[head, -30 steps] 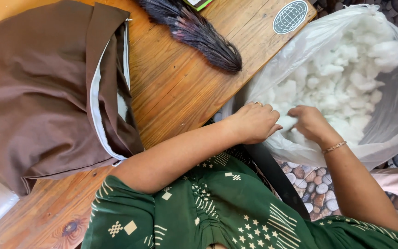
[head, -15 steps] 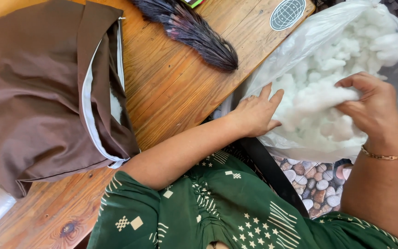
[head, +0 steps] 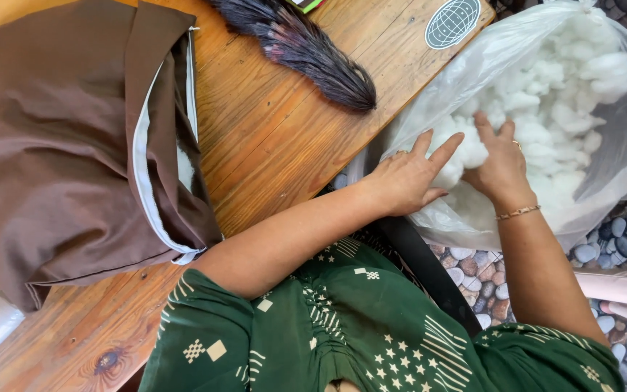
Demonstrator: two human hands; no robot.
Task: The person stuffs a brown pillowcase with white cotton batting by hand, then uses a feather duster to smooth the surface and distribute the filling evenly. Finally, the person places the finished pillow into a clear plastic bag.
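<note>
Both my hands are in the mouth of a clear plastic bag [head: 618, 145] full of white fluffy stuffing [head: 560, 94]. My left hand [head: 404, 178] lies at the bag's near edge with its fingers spread, touching the stuffing. My right hand [head: 498, 163], with a thin bracelet at the wrist, presses into the stuffing with its fingers apart. A clump of stuffing sits between the two hands. A brown fabric cover [head: 59, 145] lies on the wooden table [head: 270, 138] to the left, its zip open and a little white filling showing inside.
A dark feathery brush [head: 306, 51] lies at the table's far side, beside a round sticker [head: 453, 22]. The floor [head: 618, 239] under the bag is patterned with pebbles. A black strap [head: 429, 268] runs across my green patterned lap.
My right hand had lifted a clump of stuffing out to the right. It has now come back down into the bag beside my left hand, which has spread its fingers.
</note>
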